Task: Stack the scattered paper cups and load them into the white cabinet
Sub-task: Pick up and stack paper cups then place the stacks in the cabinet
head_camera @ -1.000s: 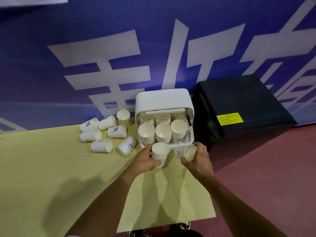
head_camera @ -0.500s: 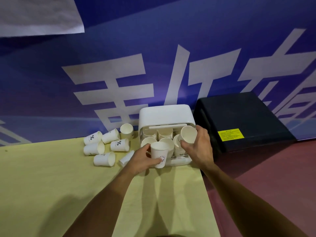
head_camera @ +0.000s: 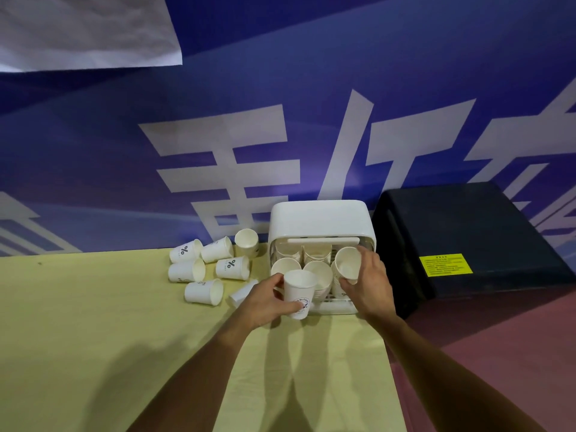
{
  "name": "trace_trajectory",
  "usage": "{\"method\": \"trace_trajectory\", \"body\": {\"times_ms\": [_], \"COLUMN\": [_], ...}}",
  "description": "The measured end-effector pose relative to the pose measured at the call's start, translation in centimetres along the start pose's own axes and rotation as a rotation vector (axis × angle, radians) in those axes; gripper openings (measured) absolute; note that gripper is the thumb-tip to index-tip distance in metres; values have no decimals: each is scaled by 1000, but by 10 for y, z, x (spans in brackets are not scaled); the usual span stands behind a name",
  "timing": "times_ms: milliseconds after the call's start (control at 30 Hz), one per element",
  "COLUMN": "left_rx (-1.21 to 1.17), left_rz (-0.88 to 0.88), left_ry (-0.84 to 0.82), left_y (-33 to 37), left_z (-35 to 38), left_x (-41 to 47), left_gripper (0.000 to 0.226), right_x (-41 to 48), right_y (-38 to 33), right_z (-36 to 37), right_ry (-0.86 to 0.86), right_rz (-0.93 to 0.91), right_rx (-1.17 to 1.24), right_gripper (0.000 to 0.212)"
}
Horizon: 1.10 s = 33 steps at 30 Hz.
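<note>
The white cabinet [head_camera: 321,221] stands open at the table's back right, with several stacks of paper cups [head_camera: 318,272] inside. My left hand [head_camera: 265,302] grips an upright white cup [head_camera: 298,294] just in front of the cabinet. My right hand [head_camera: 371,283] holds a tilted cup [head_camera: 346,263] over the cabinet's front right stack, mouth facing me. Several loose cups [head_camera: 204,271] lie on their sides left of the cabinet; one cup [head_camera: 246,240] near the wall shows its open mouth.
A yellow tabletop [head_camera: 93,338] ends just right of the cabinet. A black box [head_camera: 467,232] with a yellow label stands right of it on the reddish floor. A blue banner wall [head_camera: 280,104] closes off the back.
My right hand has lifted its cup from the table's front up to the cabinet's right stack. My left hand holds its cup in much the same place. The camera has tilted upward.
</note>
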<state>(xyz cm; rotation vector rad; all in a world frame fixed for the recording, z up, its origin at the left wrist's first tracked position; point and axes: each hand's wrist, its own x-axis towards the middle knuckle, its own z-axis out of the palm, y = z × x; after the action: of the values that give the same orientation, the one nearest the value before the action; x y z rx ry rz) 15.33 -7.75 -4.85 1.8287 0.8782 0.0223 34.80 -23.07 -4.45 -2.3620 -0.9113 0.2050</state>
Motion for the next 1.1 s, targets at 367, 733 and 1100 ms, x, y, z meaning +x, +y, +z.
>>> {"method": "trace_trajectory", "body": {"times_ms": [367, 733, 1100], "left_rx": [9, 32, 41], "left_rz": [8, 83, 39], "left_ry": [52, 82, 80], "left_y": [5, 34, 10], "left_z": [3, 25, 15], "left_x": [-9, -8, -14], "left_gripper": [54, 53, 45], "right_x": [-11, -30, -15], "right_y": [4, -23, -30], "right_z": [7, -8, -25], "right_ry": [-39, -416, -67], "right_rz": [-9, 95, 91], "right_rx": [14, 516, 566], "right_gripper": [60, 58, 59]}}
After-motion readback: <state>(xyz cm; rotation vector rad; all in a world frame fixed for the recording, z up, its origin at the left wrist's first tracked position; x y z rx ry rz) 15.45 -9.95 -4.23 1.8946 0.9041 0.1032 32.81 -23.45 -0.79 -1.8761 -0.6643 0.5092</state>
